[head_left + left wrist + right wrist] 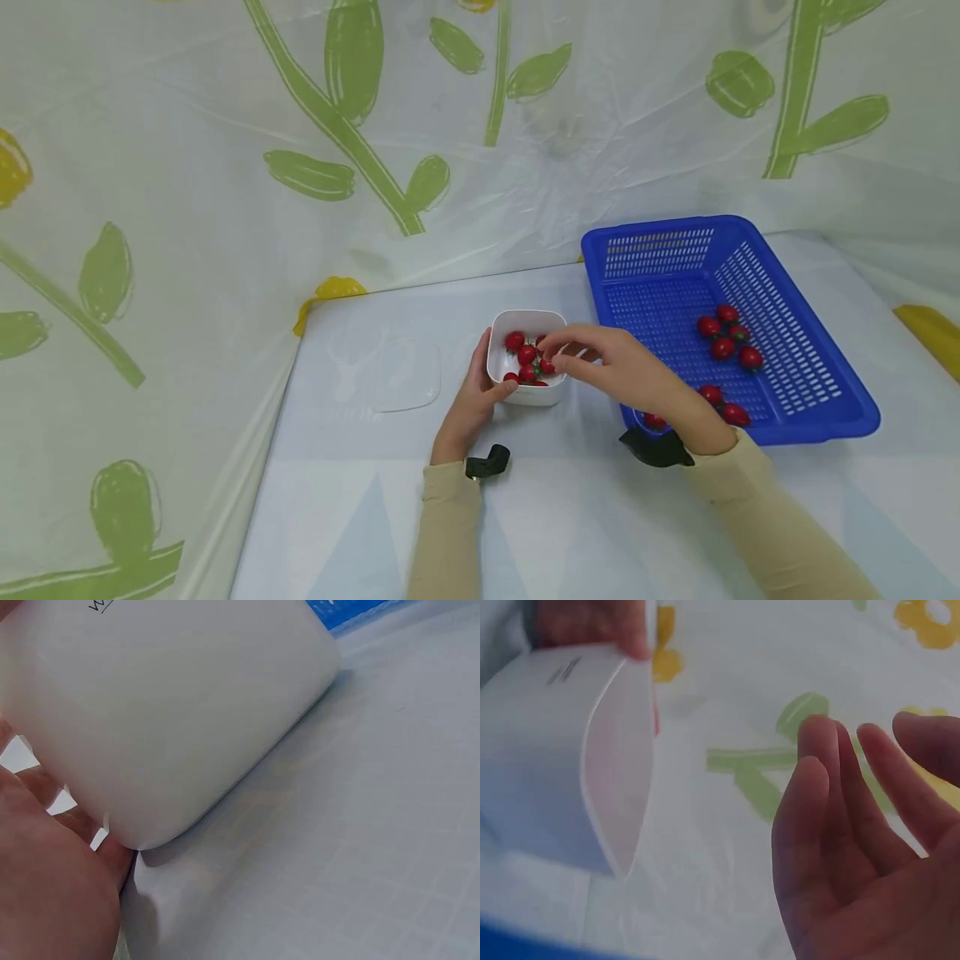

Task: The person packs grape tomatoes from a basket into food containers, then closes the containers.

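A white square container stands on the table with several red cherry tomatoes inside. My left hand grips it from the left, thumb at the front rim and fingers along the side. In the left wrist view, those fingers lie against the white wall, its base right at the tabletop. Over the container's right rim hovers my right hand, fingers loosely bent. The right wrist view shows nothing between the fingers of this hand, which is apart from the container.
A blue slotted basket stands to the right, holding several more cherry tomatoes toward its right side and front. Left of the container lies a clear lid. A plant-patterned sheet hangs behind the table.
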Action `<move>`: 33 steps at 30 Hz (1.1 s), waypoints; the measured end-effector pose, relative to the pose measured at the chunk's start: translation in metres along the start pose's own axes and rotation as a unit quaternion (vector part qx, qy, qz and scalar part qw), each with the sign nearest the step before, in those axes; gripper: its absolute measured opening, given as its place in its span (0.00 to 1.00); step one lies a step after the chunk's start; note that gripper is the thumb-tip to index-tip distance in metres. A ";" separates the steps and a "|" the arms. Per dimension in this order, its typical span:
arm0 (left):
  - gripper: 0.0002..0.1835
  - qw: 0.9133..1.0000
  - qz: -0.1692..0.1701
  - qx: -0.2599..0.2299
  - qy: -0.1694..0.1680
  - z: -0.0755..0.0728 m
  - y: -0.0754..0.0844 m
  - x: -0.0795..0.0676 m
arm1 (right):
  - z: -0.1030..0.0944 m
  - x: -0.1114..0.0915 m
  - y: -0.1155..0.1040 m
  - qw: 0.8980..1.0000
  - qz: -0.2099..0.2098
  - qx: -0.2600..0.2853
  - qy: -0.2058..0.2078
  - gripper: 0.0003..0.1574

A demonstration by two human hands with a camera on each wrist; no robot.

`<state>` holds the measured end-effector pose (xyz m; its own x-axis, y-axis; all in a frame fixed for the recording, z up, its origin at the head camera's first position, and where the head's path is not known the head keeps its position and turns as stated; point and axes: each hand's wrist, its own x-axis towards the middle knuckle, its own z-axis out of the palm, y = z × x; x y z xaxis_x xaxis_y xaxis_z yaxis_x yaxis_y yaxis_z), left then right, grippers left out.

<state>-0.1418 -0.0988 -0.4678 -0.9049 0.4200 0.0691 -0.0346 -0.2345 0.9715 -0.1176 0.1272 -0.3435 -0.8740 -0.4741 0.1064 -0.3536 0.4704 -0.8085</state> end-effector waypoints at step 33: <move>0.44 0.999 -0.029 0.017 0.022 0.000 0.005 0.000 | -0.128 -0.033 0.117 0.977 0.179 -0.026 -0.110 0.27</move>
<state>-0.1415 -0.0999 -0.4628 -0.9194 0.3933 0.0025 -0.0744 -0.1799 0.9809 -0.1725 0.2933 -0.3674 -0.8545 -0.4179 -0.3085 -0.0607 0.6703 -0.7396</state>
